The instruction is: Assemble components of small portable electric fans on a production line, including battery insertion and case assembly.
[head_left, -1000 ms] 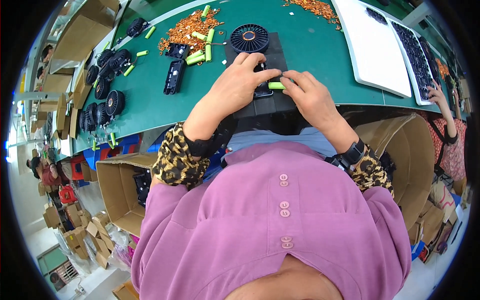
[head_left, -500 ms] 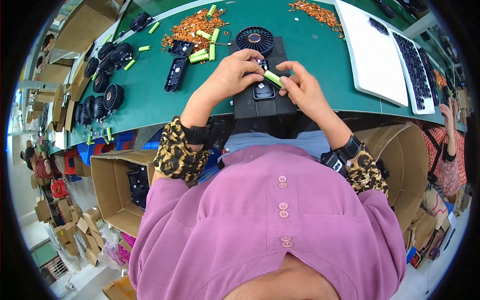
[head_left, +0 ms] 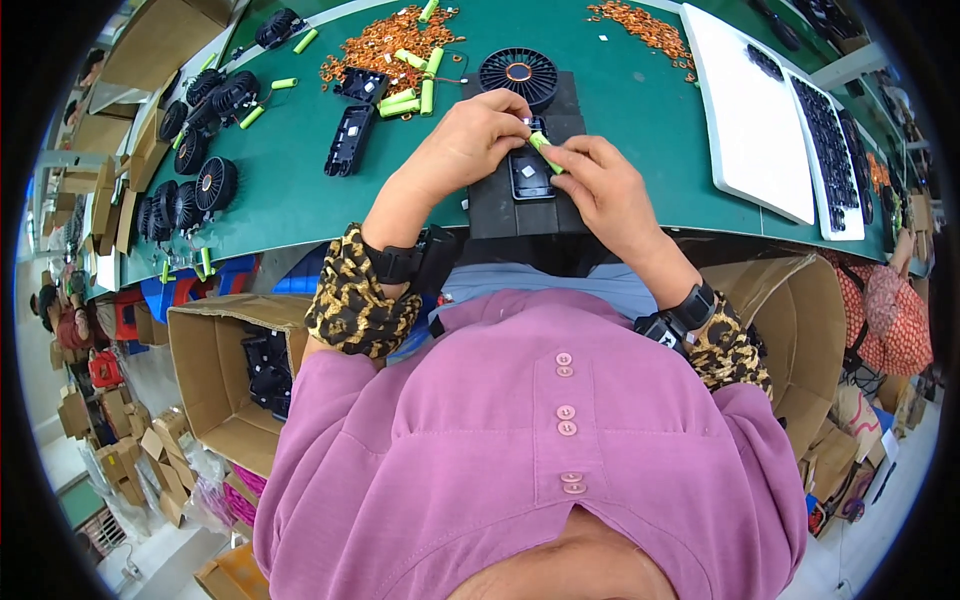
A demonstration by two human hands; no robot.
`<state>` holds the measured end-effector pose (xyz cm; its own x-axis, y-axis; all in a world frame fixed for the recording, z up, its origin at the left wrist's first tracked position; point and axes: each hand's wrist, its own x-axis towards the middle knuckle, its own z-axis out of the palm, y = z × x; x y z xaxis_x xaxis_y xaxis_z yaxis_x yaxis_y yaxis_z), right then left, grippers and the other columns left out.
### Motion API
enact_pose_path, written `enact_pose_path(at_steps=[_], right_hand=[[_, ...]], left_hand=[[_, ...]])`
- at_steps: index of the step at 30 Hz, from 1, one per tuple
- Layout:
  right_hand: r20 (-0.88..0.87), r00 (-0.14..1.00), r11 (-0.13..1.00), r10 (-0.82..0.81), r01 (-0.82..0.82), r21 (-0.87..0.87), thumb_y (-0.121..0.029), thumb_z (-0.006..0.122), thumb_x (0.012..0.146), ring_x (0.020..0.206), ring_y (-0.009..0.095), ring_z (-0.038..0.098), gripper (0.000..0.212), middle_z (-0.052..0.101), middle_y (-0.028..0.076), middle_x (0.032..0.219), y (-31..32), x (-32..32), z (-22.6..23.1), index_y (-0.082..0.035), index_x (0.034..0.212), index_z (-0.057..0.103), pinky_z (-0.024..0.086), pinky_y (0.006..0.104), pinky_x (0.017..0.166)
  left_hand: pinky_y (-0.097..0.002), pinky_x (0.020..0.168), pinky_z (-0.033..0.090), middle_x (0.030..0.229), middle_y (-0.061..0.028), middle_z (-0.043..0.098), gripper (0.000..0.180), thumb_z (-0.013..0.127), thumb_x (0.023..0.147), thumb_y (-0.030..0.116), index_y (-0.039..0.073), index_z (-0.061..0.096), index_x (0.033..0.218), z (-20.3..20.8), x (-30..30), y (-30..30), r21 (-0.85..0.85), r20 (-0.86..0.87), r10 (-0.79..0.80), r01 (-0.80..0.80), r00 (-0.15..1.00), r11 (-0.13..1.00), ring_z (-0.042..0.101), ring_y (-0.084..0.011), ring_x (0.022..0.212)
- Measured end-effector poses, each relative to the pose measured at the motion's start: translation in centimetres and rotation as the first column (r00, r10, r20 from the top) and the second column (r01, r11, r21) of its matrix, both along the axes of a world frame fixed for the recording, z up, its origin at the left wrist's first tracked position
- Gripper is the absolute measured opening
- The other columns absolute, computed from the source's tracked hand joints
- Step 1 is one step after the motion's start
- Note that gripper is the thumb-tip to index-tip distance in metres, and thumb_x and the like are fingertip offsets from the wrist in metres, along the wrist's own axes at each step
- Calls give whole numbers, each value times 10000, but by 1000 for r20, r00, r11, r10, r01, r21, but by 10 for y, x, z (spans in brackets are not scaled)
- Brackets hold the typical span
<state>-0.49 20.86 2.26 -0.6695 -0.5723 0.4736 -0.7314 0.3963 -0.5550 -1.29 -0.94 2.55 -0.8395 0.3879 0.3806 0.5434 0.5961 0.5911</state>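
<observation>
A handheld fan with a round black head (head_left: 518, 78) lies on a black pad (head_left: 490, 212), its open handle housing (head_left: 531, 180) toward me. My right hand (head_left: 608, 188) pinches a light-green cylindrical battery (head_left: 544, 150) between thumb and fingers, tilted over the housing. My left hand (head_left: 472, 142) is closed at the upper end of the housing, its fingertips beside the battery's far end. What those fingertips hold is hidden. Left of the pad lie a black handle shell (head_left: 349, 140) and several green batteries (head_left: 399, 104).
A pile of orange rings (head_left: 375, 48) lies at the back, another orange pile (head_left: 645, 32) farther right. Several black fans (head_left: 215, 185) with batteries stand at the left. A white tray (head_left: 745, 120) is on the right. Cardboard boxes (head_left: 215, 350) flank me below the green table (head_left: 640, 110).
My right hand has brought the battery slightly left and turned it steeper over the housing. My left hand has shifted a little toward the fan head. The whole view has moved slightly.
</observation>
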Motion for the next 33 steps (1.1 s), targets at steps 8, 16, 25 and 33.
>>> enact_pose_path(at_steps=[8, 16, 25, 33], right_hand=[[-105, 992, 998, 64, -66, -19, -44, 726, 727, 877, 275, 599, 311, 605, 112, 972, -8, 4, -15, -10, 1024, 642, 512, 355, 723], [-206, 978, 999, 42, -40, 13, -51, 732, 703, 867, 268, 592, 344, 615, 105, 1019, -11, 4, -21, -20, 1033, 640, 516, 342, 732], [-340, 937, 986, 76, -21, 164, -103, 689, 728, 915, 234, 575, 319, 619, 91, 1066, -14, 5, -19, -24, 1033, 644, 520, 315, 748], [-309, 951, 991, 25, 17, 131, -85, 729, 699, 852, 226, 585, 335, 646, 69, 1023, -20, 7, -15, -11, 1016, 653, 525, 313, 691]], left_hand=[[-334, 795, 522, 1040, -106, 630, 104, 655, 762, 6, -9, 689, 859, 5, 6, 7, -109, -69, 44, -51, 997, 993, 637, -269, 909], [-354, 799, 517, 1036, -90, 633, 92, 648, 772, 26, 8, 690, 852, 1, 10, 11, -159, -161, 93, -119, 982, 980, 626, -270, 931], [-349, 785, 517, 1007, -85, 637, 82, 645, 786, 30, 10, 670, 861, -4, 14, 13, -112, -166, 146, -166, 975, 980, 624, -277, 923], [-346, 784, 519, 1004, -87, 639, 109, 645, 781, -6, 15, 665, 885, -10, 15, 10, -54, -197, 126, -139, 972, 989, 628, -269, 917]])
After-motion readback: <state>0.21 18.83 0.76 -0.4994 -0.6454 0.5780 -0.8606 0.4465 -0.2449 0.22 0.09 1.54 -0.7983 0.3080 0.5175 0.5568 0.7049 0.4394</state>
